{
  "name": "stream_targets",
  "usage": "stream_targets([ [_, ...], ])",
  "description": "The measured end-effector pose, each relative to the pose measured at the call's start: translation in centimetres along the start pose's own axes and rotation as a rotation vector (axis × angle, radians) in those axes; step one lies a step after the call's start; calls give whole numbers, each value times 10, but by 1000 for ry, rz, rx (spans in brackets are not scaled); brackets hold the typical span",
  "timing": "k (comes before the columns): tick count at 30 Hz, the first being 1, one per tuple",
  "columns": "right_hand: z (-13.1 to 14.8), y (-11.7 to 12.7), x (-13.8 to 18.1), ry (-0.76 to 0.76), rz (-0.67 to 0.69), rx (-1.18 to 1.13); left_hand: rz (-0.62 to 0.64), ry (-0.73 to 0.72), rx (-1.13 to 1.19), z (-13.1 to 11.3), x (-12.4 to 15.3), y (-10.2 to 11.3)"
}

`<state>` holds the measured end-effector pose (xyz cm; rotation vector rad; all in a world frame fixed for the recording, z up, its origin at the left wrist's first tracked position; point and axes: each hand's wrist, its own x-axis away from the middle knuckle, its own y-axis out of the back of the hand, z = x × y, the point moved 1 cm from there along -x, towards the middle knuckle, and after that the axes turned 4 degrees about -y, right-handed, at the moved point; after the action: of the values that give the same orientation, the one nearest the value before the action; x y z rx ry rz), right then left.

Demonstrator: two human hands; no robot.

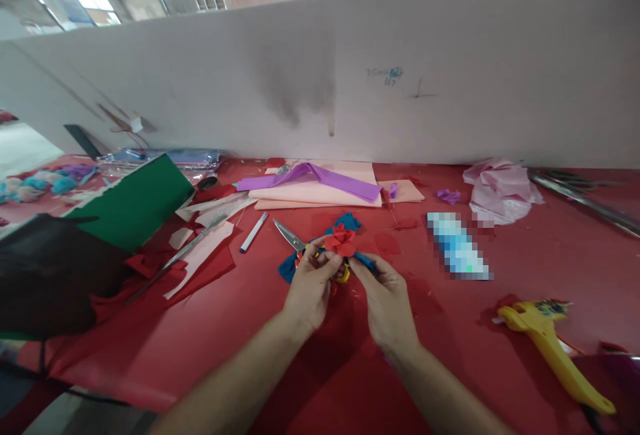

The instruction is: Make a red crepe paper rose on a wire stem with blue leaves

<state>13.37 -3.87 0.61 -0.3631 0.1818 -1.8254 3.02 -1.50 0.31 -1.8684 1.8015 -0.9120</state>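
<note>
A small red flower (341, 240), made of what looks like crepe paper, is pinched between the fingertips of my left hand (311, 285). My right hand (391, 298) closes its thumb and fingers on the flower's right underside; a dark blue piece (366, 262) shows beside these fingers. Scissors (290, 234) lie just beyond my left hand, blades pointing up and left, their handles partly covered. Crumpled blue material (349, 222) sits behind the flower, with more blue material (286, 268) left of my left hand.
A yellow glue gun (555, 348) lies at right. A white marker (254, 232) is left of the scissors. Purple strip (320, 175) and peach sheets (315, 196) lie behind. Pink crumpled paper (503, 192) is at back right; a green board (135, 205) leans left. A pale partition (320, 75) borders the table.
</note>
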Motion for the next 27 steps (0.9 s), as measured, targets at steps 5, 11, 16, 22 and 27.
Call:
stream_targets([
  [5,-1,4,-3,8,-106,73,-23,-21,21,0,3,-4],
  [11,2,-1,1,-31,-26,-33,-37,-34,-64,1,8,-10],
  [16,2,-1,1,-67,-39,-68,-48,-99,-54,3,9,-9],
  [22,-4,-2,2,-48,75,-161,-90,-98,-76,4,5,-6],
  [27,2,-4,1,-132,102,-322,-151,-134,-88,0,3,-5],
])
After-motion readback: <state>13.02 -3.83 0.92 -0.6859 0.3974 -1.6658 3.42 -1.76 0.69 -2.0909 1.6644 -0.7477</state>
